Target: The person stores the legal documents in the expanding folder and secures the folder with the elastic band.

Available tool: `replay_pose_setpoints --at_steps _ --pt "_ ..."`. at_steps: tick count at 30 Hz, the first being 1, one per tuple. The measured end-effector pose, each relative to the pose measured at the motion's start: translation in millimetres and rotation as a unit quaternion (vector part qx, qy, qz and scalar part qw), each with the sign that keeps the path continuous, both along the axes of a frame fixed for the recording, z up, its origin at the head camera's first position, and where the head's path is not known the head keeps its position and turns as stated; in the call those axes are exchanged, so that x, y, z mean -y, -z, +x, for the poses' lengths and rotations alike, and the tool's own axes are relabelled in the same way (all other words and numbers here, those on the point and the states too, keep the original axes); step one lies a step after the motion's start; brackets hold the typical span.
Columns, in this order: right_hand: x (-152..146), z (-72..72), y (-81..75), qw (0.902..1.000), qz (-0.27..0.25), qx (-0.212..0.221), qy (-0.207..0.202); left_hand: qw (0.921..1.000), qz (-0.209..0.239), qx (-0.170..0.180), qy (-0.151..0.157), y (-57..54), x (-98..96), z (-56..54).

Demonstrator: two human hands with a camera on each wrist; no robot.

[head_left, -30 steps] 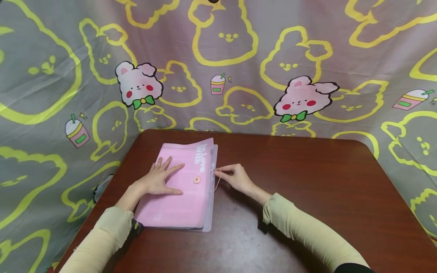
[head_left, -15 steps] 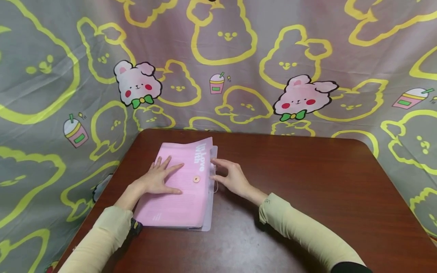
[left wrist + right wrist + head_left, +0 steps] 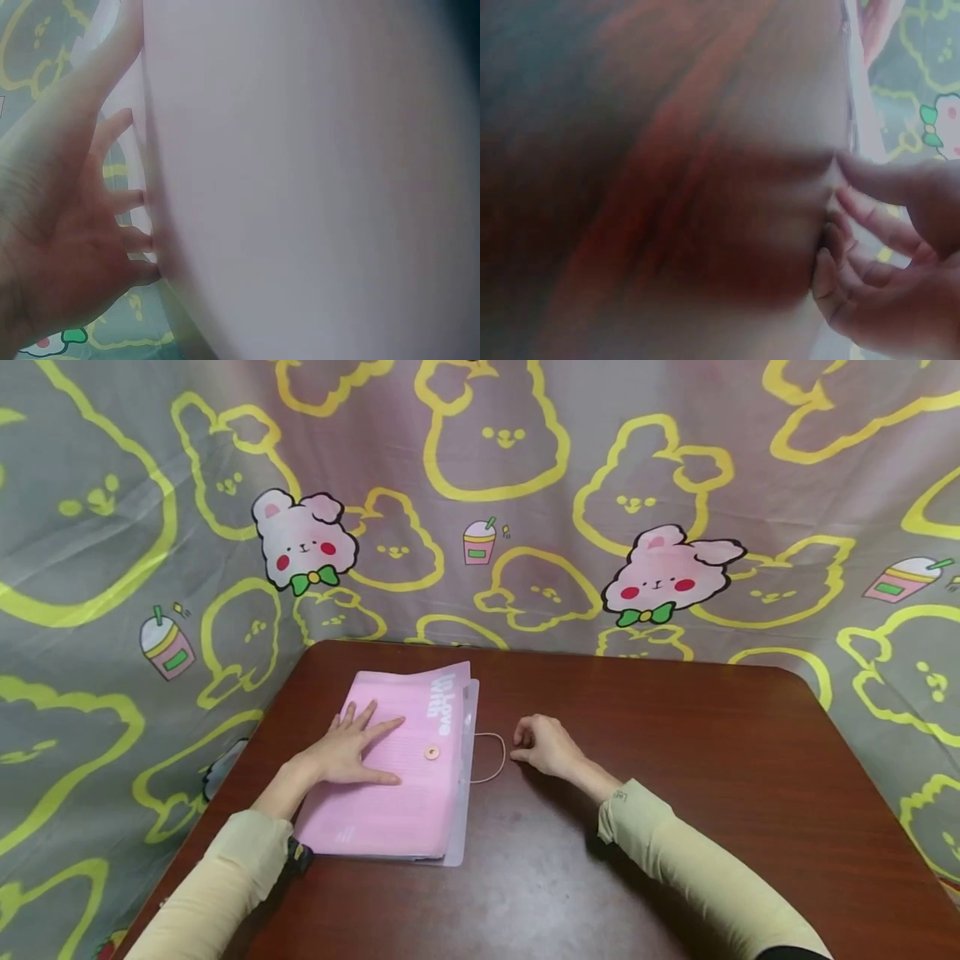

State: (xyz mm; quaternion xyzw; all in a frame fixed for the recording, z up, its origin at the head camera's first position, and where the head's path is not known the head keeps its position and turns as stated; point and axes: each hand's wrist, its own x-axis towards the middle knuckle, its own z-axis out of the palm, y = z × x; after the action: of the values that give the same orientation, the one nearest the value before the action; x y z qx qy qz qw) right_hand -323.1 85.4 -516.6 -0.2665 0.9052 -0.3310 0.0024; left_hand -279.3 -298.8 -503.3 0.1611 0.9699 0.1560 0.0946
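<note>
A pink file folder (image 3: 375,802) with white lettering lies on the table, a round button (image 3: 432,752) near its right side. Clear plastic (image 3: 462,793) sticks out along that side. From there a thin elastic cord (image 3: 503,758) loops out over the wood. My left hand (image 3: 347,758) rests on the cover, fingers spread; the left wrist view shows its fingertips against the pink surface (image 3: 300,187). Just right of the loop is my right hand (image 3: 550,747), with bent fingers and nothing visible in them. In the right wrist view, its thumb (image 3: 885,176) and fingers are close to the tabletop.
The brown table (image 3: 675,760) has rounded far corners. A grey curtain (image 3: 540,468) with yellow rabbit outlines hangs behind it and at both sides. Something small and black (image 3: 300,856) lies by the left wrist, at the folder's near left corner.
My right hand has moved from the folder's edge to the right and let go of the cord, which now stands out as a wide loop. My left hand stays in place.
</note>
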Motion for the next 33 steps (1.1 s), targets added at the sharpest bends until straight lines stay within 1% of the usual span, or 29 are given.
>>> replay_pose_setpoints --at_steps 1,4,5,6,7,8,11,13,15,16,20,25,28,30,33 --pt "0 -3.8 7.5 0.9997 -0.003 -0.016 -0.019 1.0 0.0 0.0 0.0 0.0 0.4 -0.1" --pt "8 -2.8 13.4 0.9975 -0.013 -0.036 -0.06 1.0 0.003 0.001 0.002 1.0 0.9 -0.2" --pt "12 -1.8 14.3 0.9968 -0.021 -0.033 -0.069 1.0 0.004 0.0 0.002 1.6 0.8 -0.2" --pt "17 2.2 9.6 0.9965 -0.029 -0.022 -0.075 1.0 0.005 0.0 0.003 2.2 0.6 -0.2" --pt "21 3.6 9.9 0.9961 -0.041 -0.012 -0.077 1.0 0.005 0.0 0.004 2.8 0.3 -0.3" --pt "26 8.4 4.6 0.9958 -0.055 0.01 -0.072 1.0 0.005 -0.001 0.005 3.3 0.0 -0.4" --pt "35 13.8 3.8 0.9912 -0.106 0.05 -0.06 1.0 0.002 -0.004 0.007 3.9 -0.4 -0.7" --pt "40 17.3 3.2 0.9879 -0.132 0.061 -0.054 1.0 0.001 -0.004 0.006 3.1 -0.2 -0.6" --pt "43 20.3 2.3 0.9852 -0.151 0.055 -0.058 1.0 0.001 -0.002 0.004 1.6 0.1 -0.3" --pt "45 21.5 1.8 0.9846 -0.157 0.044 -0.063 1.0 0.001 -0.001 0.004 1.0 0.2 -0.5" --pt "51 24.0 -2.7 0.9846 -0.154 -0.001 -0.083 1.0 0.0 0.001 0.002 -0.4 -1.0 -2.3" --pt "57 22.9 -6.5 0.9899 -0.098 -0.032 -0.097 1.0 -0.003 -0.001 0.003 -0.8 -3.4 -2.8" --pt "61 19.3 -5.7 0.9898 -0.075 -0.045 -0.113 1.0 -0.007 0.001 0.001 -1.1 -3.4 -1.6" --pt "63 12.4 0.5 0.987 -0.073 -0.058 -0.131 1.0 -0.007 0.005 -0.003 -0.9 -2.5 -1.1" --pt "66 -7.3 27.2 0.9828 -0.076 -0.072 -0.152 0.9999 -0.006 0.012 -0.01 -0.9 -1.1 -0.4"
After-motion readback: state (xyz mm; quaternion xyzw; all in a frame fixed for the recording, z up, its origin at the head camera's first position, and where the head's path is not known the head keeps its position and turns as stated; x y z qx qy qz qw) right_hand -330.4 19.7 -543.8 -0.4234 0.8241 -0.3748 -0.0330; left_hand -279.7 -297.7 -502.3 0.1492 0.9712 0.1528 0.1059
